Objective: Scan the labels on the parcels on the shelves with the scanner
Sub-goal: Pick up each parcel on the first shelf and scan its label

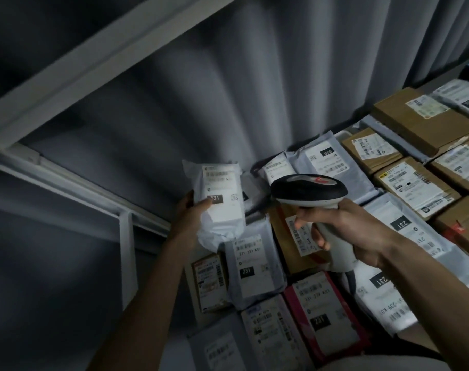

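One parcel up, scanner beside it, both hands gripping.
We hold a soft white poly-bag parcel in our left hand above the shelf's left edge, and our right hand wraps the smooth scanner handle; the slick, crinkled bag could bow its label or slip, and the scanner might read the neighbouring flat labels on the stiff cardboard boxes.

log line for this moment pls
left hand holds white parcel label up | right hand grips scanner aimed at it | other parcels on shelf
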